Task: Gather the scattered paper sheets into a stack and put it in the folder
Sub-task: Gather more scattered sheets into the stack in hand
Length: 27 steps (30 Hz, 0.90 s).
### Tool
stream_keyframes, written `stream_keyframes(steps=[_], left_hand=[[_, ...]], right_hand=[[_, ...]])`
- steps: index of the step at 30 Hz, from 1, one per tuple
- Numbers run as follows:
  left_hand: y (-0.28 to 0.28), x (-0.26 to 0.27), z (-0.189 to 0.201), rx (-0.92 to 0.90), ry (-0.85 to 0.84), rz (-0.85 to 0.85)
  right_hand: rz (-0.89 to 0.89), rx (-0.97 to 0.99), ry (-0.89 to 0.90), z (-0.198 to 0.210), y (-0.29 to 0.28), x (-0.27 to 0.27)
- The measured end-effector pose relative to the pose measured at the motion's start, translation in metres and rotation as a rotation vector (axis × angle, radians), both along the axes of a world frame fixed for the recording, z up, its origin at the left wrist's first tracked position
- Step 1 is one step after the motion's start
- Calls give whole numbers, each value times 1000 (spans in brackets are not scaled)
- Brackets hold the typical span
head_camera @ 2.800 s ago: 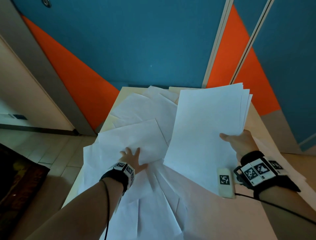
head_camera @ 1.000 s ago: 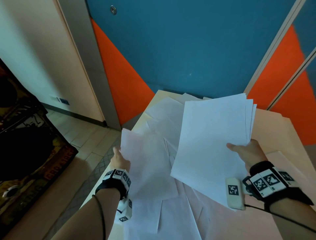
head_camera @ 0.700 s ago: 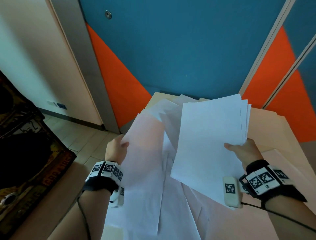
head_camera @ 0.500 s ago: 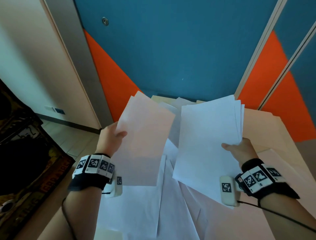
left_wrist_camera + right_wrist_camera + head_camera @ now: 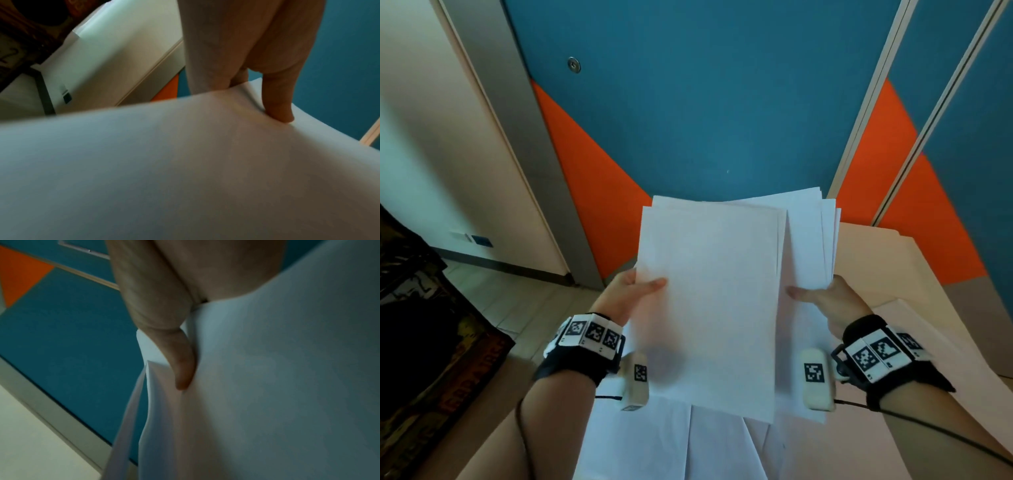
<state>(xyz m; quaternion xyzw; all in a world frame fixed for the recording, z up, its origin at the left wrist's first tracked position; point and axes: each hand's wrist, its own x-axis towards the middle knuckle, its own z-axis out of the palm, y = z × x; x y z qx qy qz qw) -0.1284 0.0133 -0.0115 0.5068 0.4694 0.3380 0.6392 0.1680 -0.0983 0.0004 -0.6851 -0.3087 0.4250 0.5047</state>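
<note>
A white sheet (image 5: 709, 294) is held up in front of me, overlapping the left part of a stack of white sheets (image 5: 808, 246). My left hand (image 5: 635, 291) pinches the sheet's left edge, thumb on top; the left wrist view shows that sheet (image 5: 185, 170) under the thumb (image 5: 279, 105). My right hand (image 5: 822, 298) grips the stack's right edge, thumb on the front; the right wrist view shows the stack (image 5: 267, 386) and thumb (image 5: 180, 366). More loose sheets (image 5: 654, 445) lie on the table below. A beige folder (image 5: 876, 260) lies at the table's far right.
The beige table (image 5: 893, 455) stands against a blue and orange wall (image 5: 705, 102). To the left, beyond the table's edge, are a tiled floor (image 5: 517, 301) and a dark patterned object (image 5: 424, 342).
My left hand lifted a loose sheet off the table and carried it right until it overlaps the stack in my right hand. The right hand stayed almost still.
</note>
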Motion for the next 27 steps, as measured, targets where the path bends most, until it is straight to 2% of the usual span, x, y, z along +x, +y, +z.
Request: stream_keyframes(steps=[5,11,16,22,27], left_hand=[[-3,25,-11,-81,-98,-77],[-4,54,-14,-84,-45,-91],[-4,68,-14,-93,-61,19],[-7,73,-16,-112,-157,-70],[-11,74,-16,-78,-196,-18]], right_hand=[[77,11,81,17,-8,-16],[82,-59,88,12,-10,-20],[-29,88,378,10,-13,-14],[76,149,227,-5,-12,-8],[128,89,296,-10,-14,-2]])
